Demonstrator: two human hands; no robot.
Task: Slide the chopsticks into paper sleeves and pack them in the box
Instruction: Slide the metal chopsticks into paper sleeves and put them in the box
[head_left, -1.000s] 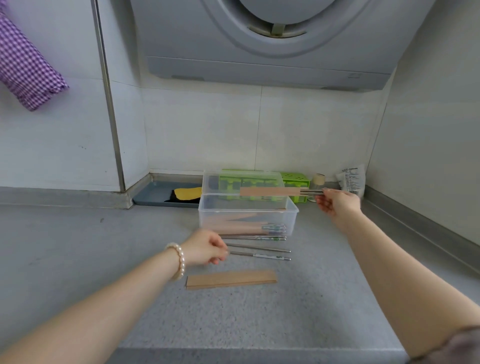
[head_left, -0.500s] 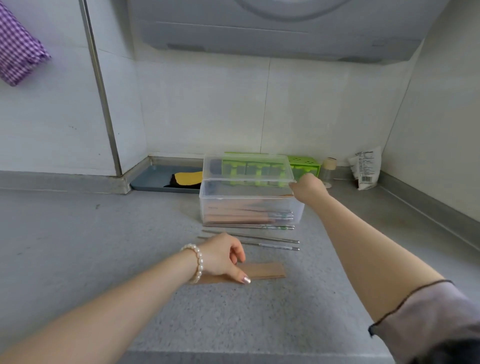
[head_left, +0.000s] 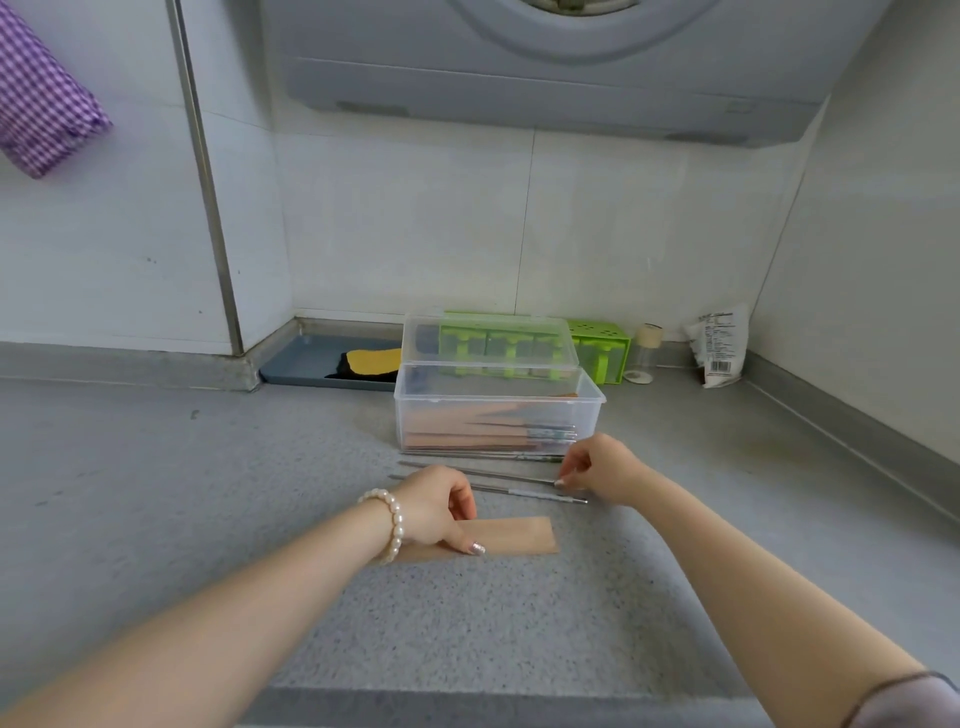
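The left hand (head_left: 436, 506) presses a paper sleeve (head_left: 511, 535) flat on the bench (head_left: 156, 493) with its thumb. The right hand (head_left: 597, 467) pinches the end of a loose chopstick (head_left: 498, 474) lying just before the clear box (head_left: 498, 415), which holds sleeved pairs.

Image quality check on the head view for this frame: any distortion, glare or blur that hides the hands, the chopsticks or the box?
Head view: wide-angle bending bows the wall edges and counter front; light is soft and even with faint shadows. The left hand, right hand and loose chopsticks read sharp. The clear box has hazy walls, so the sleeves inside are only dimly visible.
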